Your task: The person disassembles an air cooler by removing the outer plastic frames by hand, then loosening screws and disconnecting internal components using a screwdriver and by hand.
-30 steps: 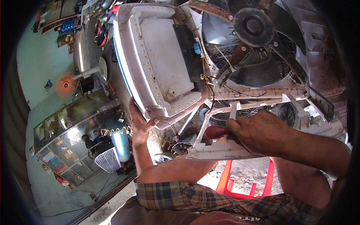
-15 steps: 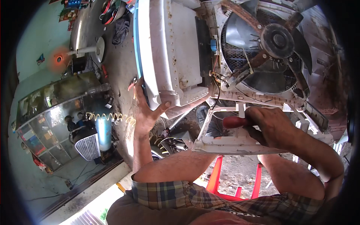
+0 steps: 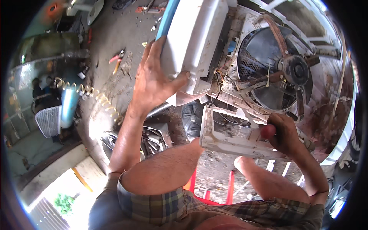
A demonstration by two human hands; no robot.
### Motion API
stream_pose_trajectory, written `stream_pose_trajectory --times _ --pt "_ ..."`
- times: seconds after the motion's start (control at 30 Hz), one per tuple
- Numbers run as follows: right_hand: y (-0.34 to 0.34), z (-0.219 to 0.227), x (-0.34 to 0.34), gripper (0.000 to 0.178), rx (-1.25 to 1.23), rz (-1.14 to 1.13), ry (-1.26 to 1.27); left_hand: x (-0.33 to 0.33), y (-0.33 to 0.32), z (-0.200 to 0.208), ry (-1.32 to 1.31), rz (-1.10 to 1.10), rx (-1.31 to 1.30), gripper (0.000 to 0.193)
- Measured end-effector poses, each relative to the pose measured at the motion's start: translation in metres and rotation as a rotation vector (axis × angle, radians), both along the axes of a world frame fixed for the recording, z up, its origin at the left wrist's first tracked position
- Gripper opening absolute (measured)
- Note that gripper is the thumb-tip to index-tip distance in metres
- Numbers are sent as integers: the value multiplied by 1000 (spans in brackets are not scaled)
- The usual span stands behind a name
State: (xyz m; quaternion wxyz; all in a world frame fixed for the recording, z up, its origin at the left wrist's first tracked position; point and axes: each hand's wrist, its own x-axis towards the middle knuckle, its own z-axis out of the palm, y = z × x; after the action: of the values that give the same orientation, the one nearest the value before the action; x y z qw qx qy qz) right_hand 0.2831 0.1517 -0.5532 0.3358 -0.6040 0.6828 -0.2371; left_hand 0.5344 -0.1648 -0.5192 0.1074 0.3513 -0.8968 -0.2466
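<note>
Red handle (image 3: 268, 132) within right fingers (image 3: 275, 119)

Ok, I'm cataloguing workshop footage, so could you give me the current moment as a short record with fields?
Left hand: fingers at the blue edge, thumb at the near corner of the white housing
Right hand: closed around a red handle; the tool's other end is hidden
Below right hand: white frame, in front of the person
Beyond frame: dark-bladed fan with rusty arms
Floor, left: red-and-orange-handled pliers, coiled hose
Far left: light-blue cylinder
</note>
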Motion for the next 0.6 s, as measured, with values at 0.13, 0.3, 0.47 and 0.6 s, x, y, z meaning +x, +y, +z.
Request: stream_pose_trajectory --times 0.13,0.3,0.47,0.6 --pt "-19 15 -9 20 116 -33 46 2 3 -6 39 27 -88 98" --pt "-66 25 -16 11 -14 16 123 6 5 -15 27 60 -76 100" --pt "-136 16 -45 34 -201 174 309 15 4 -17 44 68 -90 106" --pt "-191 -11 -59 37 -142 241 447 19 2 -20 76 30 -122 107"
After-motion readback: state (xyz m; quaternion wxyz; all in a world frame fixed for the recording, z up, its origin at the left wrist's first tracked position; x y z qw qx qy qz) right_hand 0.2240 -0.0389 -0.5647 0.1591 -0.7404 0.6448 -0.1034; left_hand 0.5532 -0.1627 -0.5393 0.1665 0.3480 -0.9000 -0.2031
